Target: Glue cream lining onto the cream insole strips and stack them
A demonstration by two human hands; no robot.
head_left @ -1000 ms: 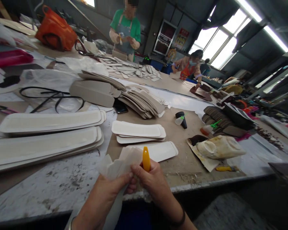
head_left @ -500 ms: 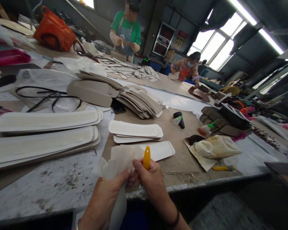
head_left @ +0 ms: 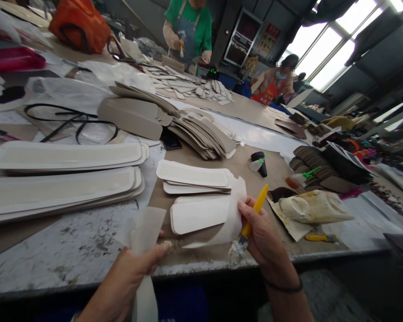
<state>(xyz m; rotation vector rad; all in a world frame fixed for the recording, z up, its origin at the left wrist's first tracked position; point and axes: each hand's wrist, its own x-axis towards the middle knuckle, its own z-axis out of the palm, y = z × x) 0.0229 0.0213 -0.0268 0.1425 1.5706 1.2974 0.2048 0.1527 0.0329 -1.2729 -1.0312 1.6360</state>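
Pinching a thin white sheet (head_left: pixel 236 212) at its right edge between thumb and fingertips of the right hand (head_left: pixel 263 230). Looks pale, smooth and faintly see-through, curving from an uneven upper corner down to a narrow point at lower left. Hangs across the right end of the nearer stack of white panels (head_left: pixel 198 214), close to the front edge of the table (head_left: pixel 97 264); cannot tell whether touching the panels. Gripping in the same right hand a brush (head_left: pixel 256 206), with its yellow handle slanting up to the right and its bristles (head_left: pixel 237 252), clotted with white matter, pointing down to the left. Holding in the left hand (head_left: pixel 132 268), apart from the right, a bundle of thin white strips (head_left: pixel 150 228), fanned above the hand and drooping below it. Pressing the left thumb against the bundle, its tip whitish; cannot tell how tightly curled the other fingers, mostly hidden behind the strips. Just beyond the nearer panels, a farther stack of white panels (head_left: pixel 193 173).
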